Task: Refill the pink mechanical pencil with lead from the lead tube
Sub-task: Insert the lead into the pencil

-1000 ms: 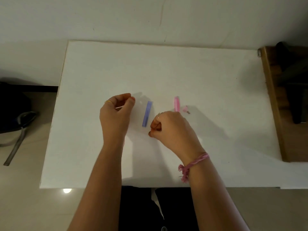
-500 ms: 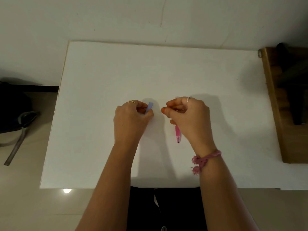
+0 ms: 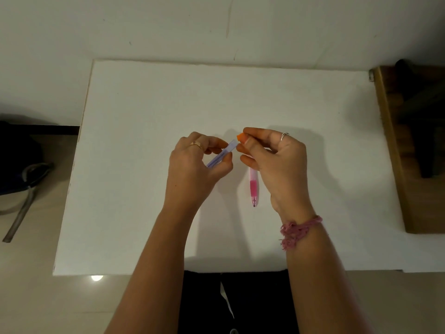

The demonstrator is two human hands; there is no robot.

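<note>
Head view, left hand: my left hand (image 3: 195,165) grips the lead tube (image 3: 222,153) between thumb and fingers, the tube tilted with its top end up and toward my right hand.
Head view, right hand: my right hand (image 3: 272,160) pinches a small orange piece (image 3: 240,136) at its fingertips, right at the top of the tube; I take it for the tube's cap, though I cannot tell whether it is still seated or already off.
Head view, pencil: the pink mechanical pencil (image 3: 253,186) runs down from under my right palm, tip toward me. Its upper end is hidden behind my fingers, so I cannot tell whether those fingers hold it or whether it lies on the bench (image 3: 144,116).
Head view, surroundings: a white bench against a pale wall, a wooden piece of furniture (image 3: 395,165) at its right edge, a dark bag with a grey strap (image 3: 21,213) on the floor to the left.
Step in hand: opening the lead tube, as I judge it; no lead is out that I can see.
Next move: it calls for freeing the cap, tipping out one thin lead without snapping it, and having the pencil's rear end open to receive it.
</note>
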